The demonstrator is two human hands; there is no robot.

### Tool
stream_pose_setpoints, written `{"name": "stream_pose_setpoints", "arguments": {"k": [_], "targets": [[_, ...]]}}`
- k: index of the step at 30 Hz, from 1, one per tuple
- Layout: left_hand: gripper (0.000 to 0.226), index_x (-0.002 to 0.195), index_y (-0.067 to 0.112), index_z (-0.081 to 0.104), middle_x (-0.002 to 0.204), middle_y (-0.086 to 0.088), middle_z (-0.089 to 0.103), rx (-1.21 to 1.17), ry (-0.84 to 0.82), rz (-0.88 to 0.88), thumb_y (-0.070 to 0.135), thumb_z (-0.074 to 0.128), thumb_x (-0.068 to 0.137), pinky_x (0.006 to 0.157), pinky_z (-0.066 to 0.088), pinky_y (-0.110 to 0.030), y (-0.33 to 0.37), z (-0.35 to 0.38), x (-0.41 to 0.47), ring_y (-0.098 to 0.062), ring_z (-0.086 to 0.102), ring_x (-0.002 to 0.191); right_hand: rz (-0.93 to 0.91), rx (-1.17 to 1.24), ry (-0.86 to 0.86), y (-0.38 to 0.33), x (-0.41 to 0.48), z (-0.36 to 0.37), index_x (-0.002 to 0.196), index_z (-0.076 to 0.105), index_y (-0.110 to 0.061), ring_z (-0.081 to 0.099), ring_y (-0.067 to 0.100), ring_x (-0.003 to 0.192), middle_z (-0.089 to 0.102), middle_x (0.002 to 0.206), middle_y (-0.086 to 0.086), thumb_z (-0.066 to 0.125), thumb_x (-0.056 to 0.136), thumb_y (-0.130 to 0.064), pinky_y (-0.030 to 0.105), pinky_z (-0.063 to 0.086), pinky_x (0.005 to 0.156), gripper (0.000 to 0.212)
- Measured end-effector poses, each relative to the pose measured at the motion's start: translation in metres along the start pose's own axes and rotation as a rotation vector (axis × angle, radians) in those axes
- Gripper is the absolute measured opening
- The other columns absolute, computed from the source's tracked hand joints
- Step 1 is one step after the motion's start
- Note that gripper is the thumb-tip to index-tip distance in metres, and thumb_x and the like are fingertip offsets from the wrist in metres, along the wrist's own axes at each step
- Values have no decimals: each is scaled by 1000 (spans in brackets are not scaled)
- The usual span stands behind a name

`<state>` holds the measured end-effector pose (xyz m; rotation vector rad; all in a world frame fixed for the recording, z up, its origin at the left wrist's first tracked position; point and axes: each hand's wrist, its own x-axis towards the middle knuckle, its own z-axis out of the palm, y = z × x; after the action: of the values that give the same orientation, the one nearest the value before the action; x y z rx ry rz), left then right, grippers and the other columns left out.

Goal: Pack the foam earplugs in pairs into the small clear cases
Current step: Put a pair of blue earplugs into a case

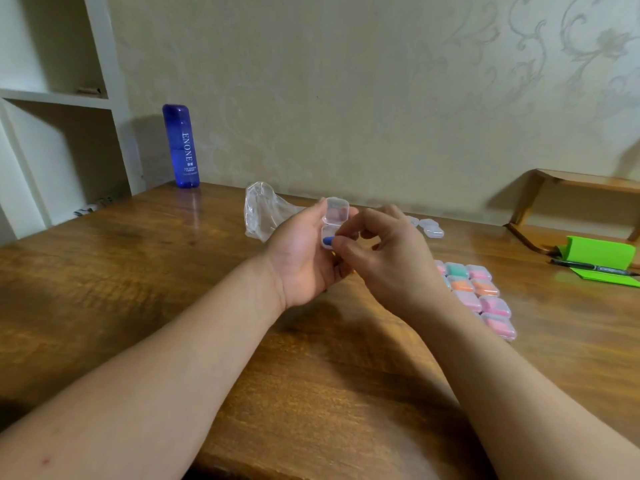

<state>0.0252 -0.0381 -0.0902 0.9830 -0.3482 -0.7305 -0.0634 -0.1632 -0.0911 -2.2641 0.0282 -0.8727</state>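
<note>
left hand holds a small clear case above the desk, lid hinged open. right hand pinches a blue earplug at the case's lower half. filled cases lie grouped on the desk to the right, empty cases behind.

"ENONE" in white down blue bottle, smaller print unreadable

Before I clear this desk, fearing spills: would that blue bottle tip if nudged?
Probably: the blue bottle stands upright, tall on a narrow base, so a high nudge could topple it. Pushed low, it may slide on the glossy table.
</note>
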Motion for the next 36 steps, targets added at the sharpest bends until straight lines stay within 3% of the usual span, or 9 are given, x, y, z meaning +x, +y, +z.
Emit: {"name": "stream_pose_setpoints", "arguments": {"k": [5, 11, 15, 17, 19, 23, 27, 29, 36], "targets": [[60, 151, 15, 57, 111, -11, 68, -5, -15, -14, 55, 33, 113, 81, 56, -36, 1, 1, -1, -17, 68, 78, 18, -28, 0, -1, -1, 0, 93, 76, -35, 56, -1, 99, 58, 102, -12, 79, 93, -33, 4, 38, 71, 3], [60, 149, 17, 61, 101, -6, 69, -56, -24, -39, 55, 32, 113, 74, 58, -32, 2, 1, -2, -15, 63, 85, 6, -18, -17, -1, -2, 1, 104, 75, -35, 55, -2, 101, 55, 105, -15, 76, 96, -31, 1, 39, 74, 9], [54, 137, 15, 66, 94, -8, 70, -90, 2, -24, 53, 35, 113, 80, 53, -34, 3, 1, -4, -17, 63, 81, -5, 38, 13, 0, 0, 1, 107, 74, -33, 59, -2, 102, 61, 107, -13, 72, 99, -37, 11, 47, 79, 10], [50, 136, 14, 66, 93, -9, 69, -104, 44, -2, 50, 41, 112, 74, 52, -33, 9, 0, -6, -18, 62, 76, 8, 69, 69, 3, 3, 0, 105, 74, -31, 62, 2, 99, 65, 106, -10, 69, 100, -35, 20, 49, 81, 8], [48, 138, 12, 66, 91, -9, 65, -144, 100, 25, 46, 46, 111, 67, 50, -29, 17, -5, -6, -17, 59, 73, 44, 61, 89, 7, 6, -1, 104, 74, -29, 63, 3, 94, 68, 103, -8, 67, 102, -29, 17, 46, 75, 7], [48, 136, 9, 69, 96, -10, 61, -260, 165, 66, 44, 47, 110, 66, 47, -26, 27, -12, -7, -17, 54, 75, 97, -9, -40, 15, 3, 1, 111, 73, -30, 63, 1, 84, 70, 95, -13, 67, 103, -21, 8, 42, 64, 13], [48, 138, 9, 68, 97, -11, 62, -263, 164, 71, 43, 49, 109, 65, 48, -26, 26, -15, -5, -17, 56, 71, 94, -111, -284, 17, -3, 8, 125, 69, -35, 65, 3, 89, 69, 99, -14, 67, 102, -21, 16, 48, 72, 27], [47, 136, 10, 69, 96, -11, 64, -259, 150, 59, 44, 49, 109, 63, 48, -26, 26, -16, -4, -17, 58, 68, 79, -161, -373, 15, -3, 10, 129, 68, -35, 65, 1, 88, 69, 99, -14, 68, 101, -22, 14, 48, 72, 31], [50, 142, 11, 67, 94, -9, 66, -238, 141, 57, 44, 48, 109, 66, 44, -26, 25, -13, -6, -17, 59, 67, 58, -277, -458, 14, 2, 18, 134, 70, -36, 62, 2, 87, 68, 101, -14, 71, 100, -35, 18, 44, 67, 33]]}}
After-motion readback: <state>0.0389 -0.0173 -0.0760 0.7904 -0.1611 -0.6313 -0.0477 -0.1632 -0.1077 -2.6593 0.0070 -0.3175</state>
